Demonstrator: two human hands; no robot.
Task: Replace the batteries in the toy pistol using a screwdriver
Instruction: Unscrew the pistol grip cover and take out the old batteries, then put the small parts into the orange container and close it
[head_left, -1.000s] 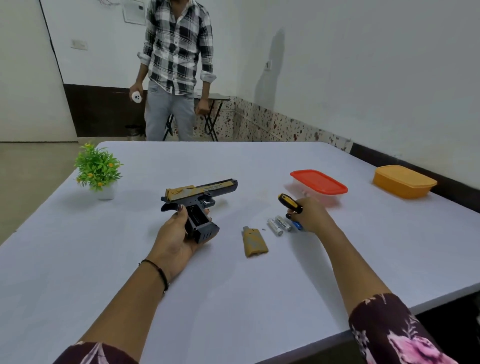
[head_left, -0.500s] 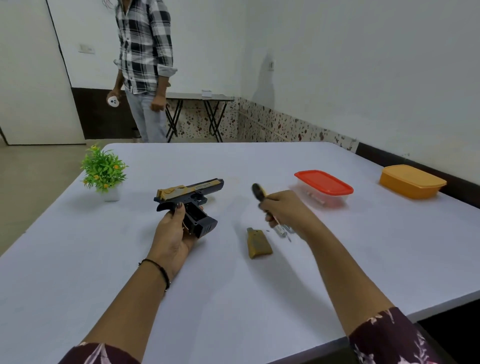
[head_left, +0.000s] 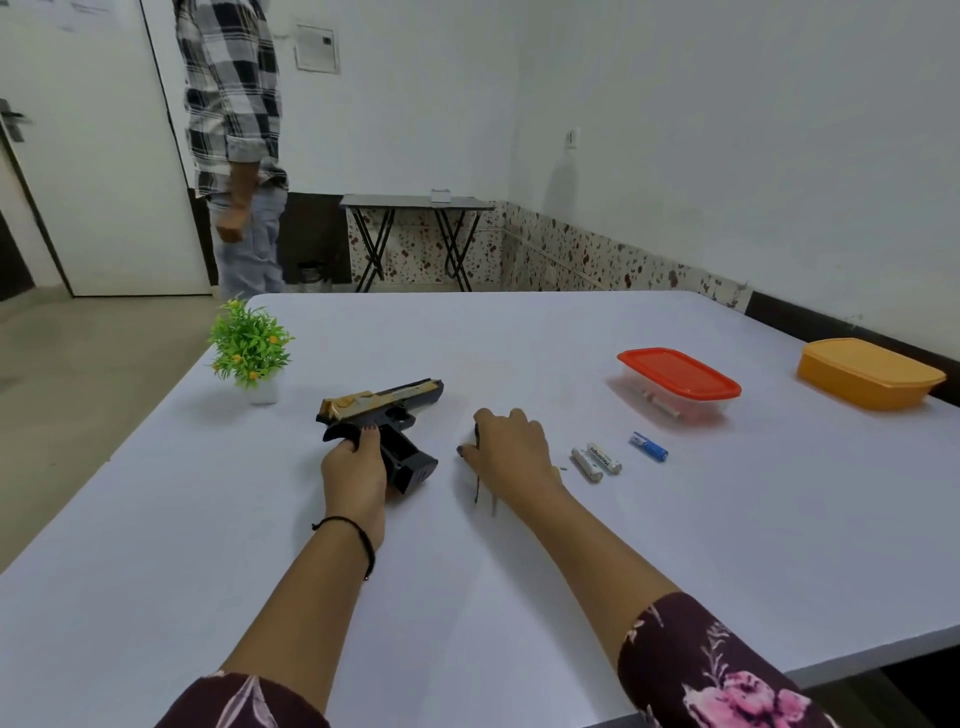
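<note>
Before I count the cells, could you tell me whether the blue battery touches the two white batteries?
Apart. The head view shows a strip of bare table between the blue battery and the white batteries.

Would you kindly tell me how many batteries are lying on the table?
3. Two white batteries lie side by side right of the right hand; a blue battery lies apart, further right. More may be hidden inside the toy pistol.
</note>
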